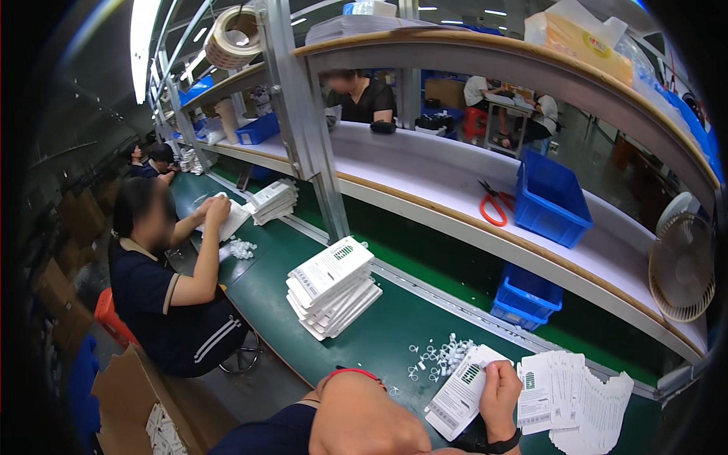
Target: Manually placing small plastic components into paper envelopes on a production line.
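Observation:
My right hand (500,390), with a black band at its wrist, grips the right edge of a white printed card (464,394) with green and grey markings. The card is tilted over the green bench, close to a loose pile of small white plastic pieces with rings (447,356). My left hand (371,425) is large and close at the lower middle, beside a red bracelet; its fingers are hidden. To the right of my right hand, more white cards (565,390) lie fanned and overlapping. A stack of white packs (334,288) stands farther left on the bench.
A co-worker (163,273) sits at the left, hands at a white pack. Above the bench runs a shelf (425,171) with red-handled scissors (494,210), a blue bin (553,197) and a fan (681,265). Blue trays (527,296) sit below it. An open carton (144,402) stands lower left.

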Motion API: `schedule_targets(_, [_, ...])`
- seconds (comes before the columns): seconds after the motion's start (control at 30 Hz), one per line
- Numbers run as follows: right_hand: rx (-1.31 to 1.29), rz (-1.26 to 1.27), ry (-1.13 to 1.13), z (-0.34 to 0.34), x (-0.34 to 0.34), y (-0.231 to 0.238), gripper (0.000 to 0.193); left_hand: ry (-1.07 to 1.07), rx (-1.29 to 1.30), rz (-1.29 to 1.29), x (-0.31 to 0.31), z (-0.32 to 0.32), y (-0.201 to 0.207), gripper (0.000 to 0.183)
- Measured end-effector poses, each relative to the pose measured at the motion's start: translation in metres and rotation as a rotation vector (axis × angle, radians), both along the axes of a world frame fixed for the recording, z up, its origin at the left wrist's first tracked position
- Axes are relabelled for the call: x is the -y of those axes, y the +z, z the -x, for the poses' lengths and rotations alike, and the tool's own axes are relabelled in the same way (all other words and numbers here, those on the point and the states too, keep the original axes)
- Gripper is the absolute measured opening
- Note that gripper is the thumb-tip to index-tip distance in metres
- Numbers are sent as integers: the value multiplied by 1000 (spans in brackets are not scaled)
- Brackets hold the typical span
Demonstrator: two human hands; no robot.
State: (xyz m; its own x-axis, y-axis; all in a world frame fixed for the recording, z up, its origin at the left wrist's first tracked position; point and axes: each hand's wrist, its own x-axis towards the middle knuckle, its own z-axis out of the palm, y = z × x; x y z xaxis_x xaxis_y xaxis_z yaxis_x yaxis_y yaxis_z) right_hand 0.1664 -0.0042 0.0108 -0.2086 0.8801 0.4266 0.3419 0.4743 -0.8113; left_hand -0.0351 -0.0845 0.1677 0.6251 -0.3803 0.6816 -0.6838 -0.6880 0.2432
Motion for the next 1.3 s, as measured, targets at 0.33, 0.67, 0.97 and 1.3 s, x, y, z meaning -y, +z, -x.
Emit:
schedule_targets(0.33, [-56,75,-8,2,-4,-2,18,36,-64,66,-11,10,2,41])
schedule_targets(0.67, [-54,57,22,2,-2,-3,20,13,-69,96,-11,9,-3,39])
schedule_targets(0.97, [-59,65,36,2,0,-1,20,7,-89,116,-8,9,-1,37])
schedule_targets(1.3, [-35,56,6,1,-3,-4,19,-39,-113,145,-14,11,-5,36])
